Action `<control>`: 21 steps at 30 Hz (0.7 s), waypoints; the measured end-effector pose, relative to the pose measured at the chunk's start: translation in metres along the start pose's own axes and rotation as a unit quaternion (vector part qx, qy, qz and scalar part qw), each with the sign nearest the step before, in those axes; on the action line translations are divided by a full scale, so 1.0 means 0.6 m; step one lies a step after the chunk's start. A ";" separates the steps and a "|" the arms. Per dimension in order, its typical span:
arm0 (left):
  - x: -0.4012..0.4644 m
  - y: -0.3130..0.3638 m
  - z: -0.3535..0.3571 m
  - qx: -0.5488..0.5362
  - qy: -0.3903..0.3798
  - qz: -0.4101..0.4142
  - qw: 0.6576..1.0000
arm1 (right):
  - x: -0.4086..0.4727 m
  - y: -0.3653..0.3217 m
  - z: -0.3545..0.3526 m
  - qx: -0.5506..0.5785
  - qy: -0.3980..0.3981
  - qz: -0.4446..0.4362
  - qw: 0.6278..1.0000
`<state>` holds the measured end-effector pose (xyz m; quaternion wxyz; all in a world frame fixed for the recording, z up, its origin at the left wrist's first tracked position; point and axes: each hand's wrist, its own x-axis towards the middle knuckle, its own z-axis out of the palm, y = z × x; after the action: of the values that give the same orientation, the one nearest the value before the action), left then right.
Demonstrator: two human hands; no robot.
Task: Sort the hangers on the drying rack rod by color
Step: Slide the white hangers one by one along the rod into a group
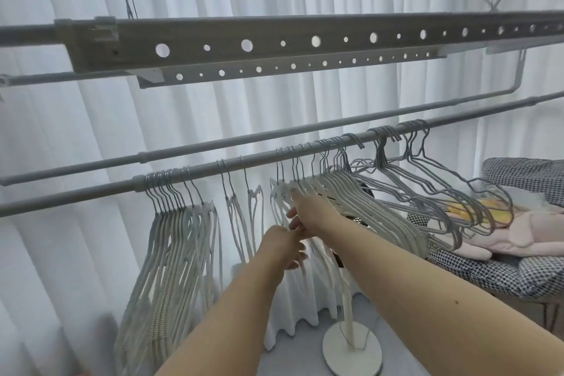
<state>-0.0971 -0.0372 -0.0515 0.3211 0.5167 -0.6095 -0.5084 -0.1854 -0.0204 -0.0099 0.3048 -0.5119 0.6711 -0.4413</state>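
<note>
So the rod [244, 162] runs low on the left up to the right, with bare stretches of it between the hanger bunches. White hangers [171, 253] hang packed at the left end, a couple of loose ones sit mid-rod, another white bunch [360, 204] fans right, and grey hangers [427, 195] splay toward the far right. Left hand [282, 246] has its grip curled round a white hanger's lower wire; right hand [308, 210] reaches into the white bunch, can't tell its grip. Curtain [91, 131] sits close behind.
</note>
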 end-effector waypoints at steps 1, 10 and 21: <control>0.002 0.001 0.000 -0.004 0.010 0.005 1.000 | 0.006 0.001 0.000 0.028 -0.003 0.025 0.999; 0.023 0.054 -0.024 -0.119 0.091 0.010 0.989 | 0.032 0.015 -0.004 0.012 0.003 0.013 1.000; -0.041 0.062 -0.041 -0.233 -0.010 -0.076 0.969 | 0.043 0.025 0.003 -0.067 0.033 -0.003 0.997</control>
<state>-0.0793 -0.0227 -0.0057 0.3869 0.4677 -0.4361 -0.6643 -0.1976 -0.0443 -0.0232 0.2461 -0.5180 0.7072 -0.4134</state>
